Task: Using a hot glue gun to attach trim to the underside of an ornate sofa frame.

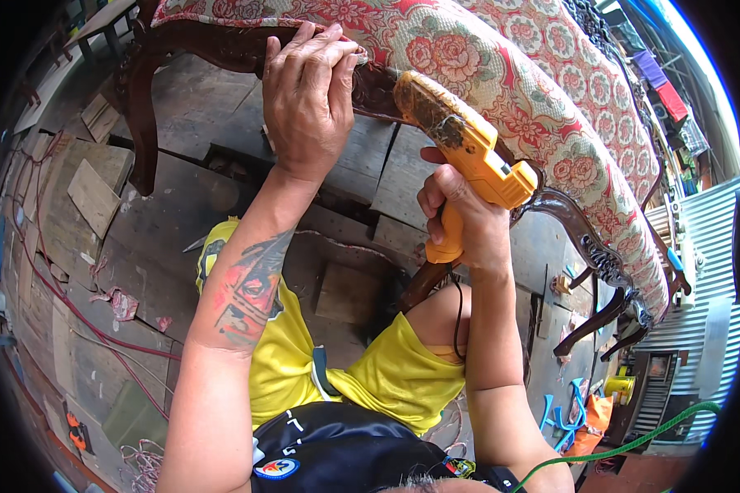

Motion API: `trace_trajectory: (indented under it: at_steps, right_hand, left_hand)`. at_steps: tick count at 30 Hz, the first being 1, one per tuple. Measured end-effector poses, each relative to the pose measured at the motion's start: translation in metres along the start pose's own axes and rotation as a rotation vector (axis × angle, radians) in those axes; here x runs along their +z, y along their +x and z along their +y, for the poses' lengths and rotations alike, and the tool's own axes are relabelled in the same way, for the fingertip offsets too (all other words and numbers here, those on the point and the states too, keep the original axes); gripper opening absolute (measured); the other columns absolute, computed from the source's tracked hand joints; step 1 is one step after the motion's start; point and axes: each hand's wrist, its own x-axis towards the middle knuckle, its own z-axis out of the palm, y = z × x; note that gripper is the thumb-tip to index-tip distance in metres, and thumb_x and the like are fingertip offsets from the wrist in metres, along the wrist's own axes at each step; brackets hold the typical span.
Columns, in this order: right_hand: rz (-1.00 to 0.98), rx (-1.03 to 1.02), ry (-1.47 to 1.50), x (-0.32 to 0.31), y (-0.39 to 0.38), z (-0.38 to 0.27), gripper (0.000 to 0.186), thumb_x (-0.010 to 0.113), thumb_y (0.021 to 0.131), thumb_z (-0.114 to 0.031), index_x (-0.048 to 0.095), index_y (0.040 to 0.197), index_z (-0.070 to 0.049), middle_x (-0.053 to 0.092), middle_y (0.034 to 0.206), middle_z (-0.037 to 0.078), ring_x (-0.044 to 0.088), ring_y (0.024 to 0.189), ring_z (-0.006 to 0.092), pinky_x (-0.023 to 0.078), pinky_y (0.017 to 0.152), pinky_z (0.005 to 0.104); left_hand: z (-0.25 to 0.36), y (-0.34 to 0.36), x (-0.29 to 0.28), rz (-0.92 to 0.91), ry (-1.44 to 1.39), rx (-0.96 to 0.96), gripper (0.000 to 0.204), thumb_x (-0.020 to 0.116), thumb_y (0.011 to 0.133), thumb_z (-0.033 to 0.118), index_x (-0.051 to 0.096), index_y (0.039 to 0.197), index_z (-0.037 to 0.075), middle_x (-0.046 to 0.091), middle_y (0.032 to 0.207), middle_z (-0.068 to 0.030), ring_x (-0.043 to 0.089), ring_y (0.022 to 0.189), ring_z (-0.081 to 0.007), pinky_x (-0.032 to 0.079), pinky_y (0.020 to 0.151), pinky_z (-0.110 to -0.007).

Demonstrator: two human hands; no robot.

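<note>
Along the lower edge of a sofa seat covered in red and cream floral fabric [444,56], my left hand [308,99] is pressed against the carved dark wood rail [214,45]. Its fingers are bent together over a narrow strip of trim [360,56], whose end shows at the fingertips; most of the strip under them is hidden. My right hand [469,209] is wrapped round the handle of a yellow glue gun [477,148]. The gun's front is stained brown and points up and left at the rail, close to my left fingers. A black cord hangs from its handle.
Curved wooden sofa legs [144,131] stand on the worn board floor. Loose wood pieces [94,197] and red cords [82,324] lie at left. An orange bag [592,427] and blue clamp-like tools [563,419] are at lower right, near a green rope [633,444].
</note>
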Motion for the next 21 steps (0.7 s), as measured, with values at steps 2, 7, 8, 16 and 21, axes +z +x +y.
trace_trajectory:
  at_steps: [2, 7, 8, 16, 21]
  right_hand:
    - [0.012, 0.003, -0.011, -0.0003, -0.0008, -0.0005, 0.033, 0.074, 0.104, -0.017, 0.064, 0.128, 0.003, 0.061, 0.078, 0.003, 0.060, 0.067, 0.0108, 0.048, 0.046, 0.0244]
    - [0.013, 0.003, -0.006, -0.0001, -0.0009, -0.0006, 0.033, 0.074, 0.104, -0.017, 0.064, 0.128, 0.003, 0.061, 0.079, 0.003, 0.060, 0.068, 0.0111, 0.048, 0.046, 0.0244]
    - [0.027, 0.010, -0.006, 0.0001, -0.0008, -0.0004, 0.033, 0.074, 0.104, -0.017, 0.064, 0.128, 0.003, 0.061, 0.079, 0.003, 0.061, 0.069, 0.0112, 0.048, 0.046, 0.0244]
    - [0.031, -0.008, -0.048, 0.0010, -0.0024, -0.0008, 0.049, 0.073, 0.104, -0.023, 0.057, 0.134, 0.012, 0.055, 0.077, 0.006, 0.057, 0.068, 0.0158, 0.043, 0.043, 0.0242]
    - [0.026, -0.021, -0.051, 0.0007, -0.0027, -0.0004, 0.050, 0.074, 0.103, -0.023, 0.057, 0.135, 0.012, 0.055, 0.077, 0.005, 0.057, 0.068, 0.0158, 0.043, 0.043, 0.0240]
  left_hand:
    - [-0.0002, 0.0001, -0.0003, 0.002, 0.001, 0.001, 0.013, 0.071, 0.104, 0.018, 0.076, 0.115, 0.014, 0.077, 0.126, -0.0039, 0.067, 0.130, -0.0271, 0.040, 0.122, -0.050]
    - [-0.0011, 0.0001, 0.0004, -0.002, -0.009, 0.006, 0.013, 0.071, 0.104, 0.018, 0.077, 0.116, 0.015, 0.077, 0.127, -0.0035, 0.067, 0.131, -0.0264, 0.039, 0.122, -0.050]
    - [-0.0012, 0.0000, 0.0006, -0.001, -0.003, 0.006, 0.013, 0.071, 0.104, 0.018, 0.077, 0.116, 0.015, 0.077, 0.127, -0.0035, 0.067, 0.131, -0.0264, 0.039, 0.122, -0.050]
    - [-0.0016, -0.0009, 0.0008, 0.000, 0.004, 0.008, 0.013, 0.071, 0.104, 0.018, 0.077, 0.116, 0.015, 0.077, 0.127, -0.0027, 0.067, 0.130, -0.0258, 0.039, 0.123, -0.050]
    - [-0.0007, -0.0009, 0.0010, 0.000, -0.002, -0.001, 0.013, 0.071, 0.104, 0.018, 0.077, 0.116, 0.015, 0.077, 0.127, -0.0028, 0.067, 0.130, -0.0260, 0.039, 0.123, -0.050]
